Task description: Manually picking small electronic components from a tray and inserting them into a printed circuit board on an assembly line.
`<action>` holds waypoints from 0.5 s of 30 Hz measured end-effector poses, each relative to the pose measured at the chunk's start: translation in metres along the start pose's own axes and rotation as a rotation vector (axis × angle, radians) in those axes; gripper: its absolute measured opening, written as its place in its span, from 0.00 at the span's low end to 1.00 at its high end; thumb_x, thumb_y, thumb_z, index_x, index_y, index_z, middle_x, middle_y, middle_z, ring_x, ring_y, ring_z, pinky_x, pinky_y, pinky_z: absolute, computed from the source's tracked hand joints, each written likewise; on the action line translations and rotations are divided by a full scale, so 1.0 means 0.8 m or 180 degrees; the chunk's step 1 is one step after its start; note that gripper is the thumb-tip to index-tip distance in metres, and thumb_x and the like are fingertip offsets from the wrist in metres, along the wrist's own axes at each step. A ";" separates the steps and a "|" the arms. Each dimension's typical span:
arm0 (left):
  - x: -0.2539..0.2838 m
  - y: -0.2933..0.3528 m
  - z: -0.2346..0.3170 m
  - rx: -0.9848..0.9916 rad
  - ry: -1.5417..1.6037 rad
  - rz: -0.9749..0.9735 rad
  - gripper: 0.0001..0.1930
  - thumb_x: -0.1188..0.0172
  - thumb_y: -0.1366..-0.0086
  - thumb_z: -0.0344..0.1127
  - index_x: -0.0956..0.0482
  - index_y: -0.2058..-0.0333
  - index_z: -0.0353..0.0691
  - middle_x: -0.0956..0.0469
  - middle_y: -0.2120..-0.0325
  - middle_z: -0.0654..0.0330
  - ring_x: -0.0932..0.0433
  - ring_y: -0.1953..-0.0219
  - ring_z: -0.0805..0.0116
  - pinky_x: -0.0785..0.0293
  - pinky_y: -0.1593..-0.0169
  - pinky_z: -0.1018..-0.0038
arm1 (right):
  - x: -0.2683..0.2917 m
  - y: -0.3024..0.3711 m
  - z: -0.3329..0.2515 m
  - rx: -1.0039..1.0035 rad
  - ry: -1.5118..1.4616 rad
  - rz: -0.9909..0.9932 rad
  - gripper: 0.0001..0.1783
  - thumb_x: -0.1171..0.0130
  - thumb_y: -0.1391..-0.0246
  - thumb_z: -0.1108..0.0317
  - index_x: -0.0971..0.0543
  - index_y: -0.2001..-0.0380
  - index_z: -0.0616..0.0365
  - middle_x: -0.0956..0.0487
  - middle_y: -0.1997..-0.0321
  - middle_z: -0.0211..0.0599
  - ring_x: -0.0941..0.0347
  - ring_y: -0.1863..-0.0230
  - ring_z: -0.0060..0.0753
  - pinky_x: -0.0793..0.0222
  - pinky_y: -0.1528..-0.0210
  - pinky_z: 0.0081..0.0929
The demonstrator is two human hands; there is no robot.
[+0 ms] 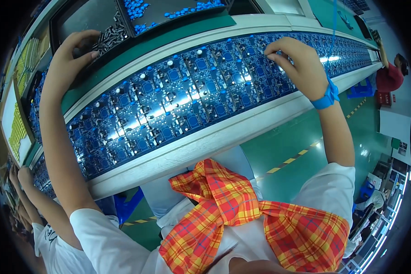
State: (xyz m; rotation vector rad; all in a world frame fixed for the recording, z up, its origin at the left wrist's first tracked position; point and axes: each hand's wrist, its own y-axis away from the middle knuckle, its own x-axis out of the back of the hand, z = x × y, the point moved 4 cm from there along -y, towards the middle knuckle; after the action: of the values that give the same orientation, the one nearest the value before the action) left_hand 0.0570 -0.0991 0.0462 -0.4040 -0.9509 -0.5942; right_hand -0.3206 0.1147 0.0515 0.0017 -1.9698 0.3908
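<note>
In the head view, I see a glossy green floor (278, 146) with striped tape (289, 160) at lower right. A smooth pale rail (214, 129) borders rows of shiny blue circuit boards (182, 91) across the centre, studded with rounded and cylindrical parts. At upper left, my left grip (61, 64) is spread, thumb and finger apart over small dark cylinders (112, 39) heaped in a tray (89, 18); contact is unclear. Right of centre, my right grip (301, 61) hangs over the boards, thumb and forefinger nearly meeting; I cannot tell whether they pinch anything.
</note>
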 end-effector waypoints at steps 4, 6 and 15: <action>-0.006 -0.009 -0.005 0.0129 -0.0139 -0.0113 0.13 0.37 0.39 0.31 0.20 0.54 0.41 0.19 0.63 0.58 0.21 0.59 0.65 0.26 0.54 0.72 | -0.005 -0.012 0.002 0.0195 0.0257 -0.0248 0.07 0.39 0.46 0.72 0.18 0.63 0.56 0.20 0.68 0.37 0.24 0.68 0.35 0.28 0.67 0.28; -0.009 -0.006 -0.003 0.0057 -0.0205 -0.0020 0.12 0.38 0.38 0.30 0.20 0.56 0.40 0.19 0.65 0.57 0.21 0.60 0.64 0.26 0.54 0.71 | -0.007 -0.015 0.001 0.0198 0.0339 -0.0346 0.06 0.39 0.46 0.72 0.18 0.64 0.56 0.20 0.67 0.37 0.23 0.68 0.36 0.27 0.66 0.28; -0.007 0.000 0.024 -0.0462 -0.1103 0.0218 0.07 0.42 0.36 0.29 0.21 0.60 0.35 0.20 0.66 0.52 0.20 0.63 0.56 0.25 0.56 0.66 | -0.011 -0.020 -0.001 0.0338 0.0499 -0.0366 0.05 0.38 0.48 0.72 0.18 0.66 0.56 0.19 0.66 0.37 0.23 0.67 0.40 0.26 0.65 0.31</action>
State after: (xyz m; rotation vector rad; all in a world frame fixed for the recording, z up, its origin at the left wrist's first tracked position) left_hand 0.0419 -0.0867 0.0517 -0.6820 -1.2227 -0.5417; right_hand -0.3134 0.0983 0.0484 0.1473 -1.7835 0.4074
